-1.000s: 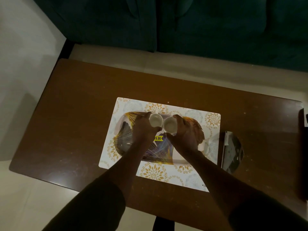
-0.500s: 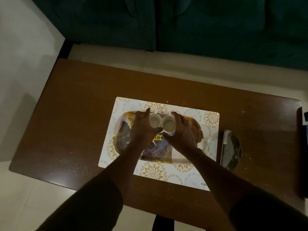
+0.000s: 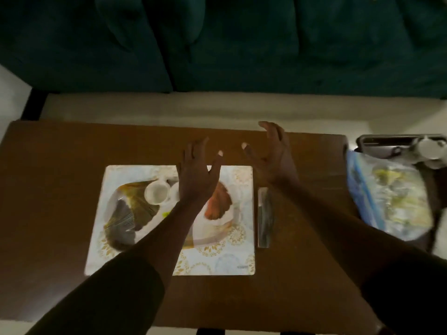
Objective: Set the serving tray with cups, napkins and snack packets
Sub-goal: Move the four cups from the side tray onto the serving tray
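Two small white cups [image 3: 156, 191] sit side by side on the feather-patterned oval tray [image 3: 125, 221]. I see my left hand [image 3: 197, 176] and right hand [image 3: 273, 158] above it, fingers spread, holding nothing.

Both hands raised, left hand [image 3: 196, 176] and right hand [image 3: 272, 160] empty, fingers spread

Dark teal fabric sofa [image 3: 242, 39] beyond a brown wooden table [image 3: 60, 189] on a pale floor [image 3: 169, 105].
A white rectangular placemat with gold floral medallions [image 3: 116, 252] lies on the table's left half; a blurred dark device with a white round part [image 3: 401, 146] sits at far right.
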